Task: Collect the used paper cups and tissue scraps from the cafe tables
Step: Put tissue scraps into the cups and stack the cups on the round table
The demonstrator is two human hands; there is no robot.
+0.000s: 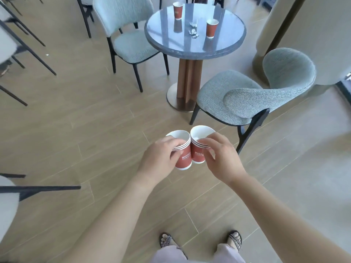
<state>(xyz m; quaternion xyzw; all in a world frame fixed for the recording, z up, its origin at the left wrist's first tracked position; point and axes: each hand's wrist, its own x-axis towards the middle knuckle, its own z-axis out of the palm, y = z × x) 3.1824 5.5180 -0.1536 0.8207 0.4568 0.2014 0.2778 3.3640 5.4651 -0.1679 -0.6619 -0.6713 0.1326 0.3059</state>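
Observation:
My left hand (161, 158) grips a stack of nested red paper cups (183, 158), white inside. My right hand (221, 158) holds a second such stack (198, 154) right beside it, the two stacks touching above the floor. Ahead, a round grey table (171, 42) carries a red paper cup (178, 10) at its far side and another red cup (211, 28) at the right. Crumpled tissue scraps (193, 29) lie between those two cups.
A grey upholstered chair (129, 42) stands left of the table, and another grey chair (252, 95) sits near its right front, close to my hands. Dark chair legs (28, 46) line the left edge. A thick pillar (303, 35) rises at the right. Wood-look floor lies below.

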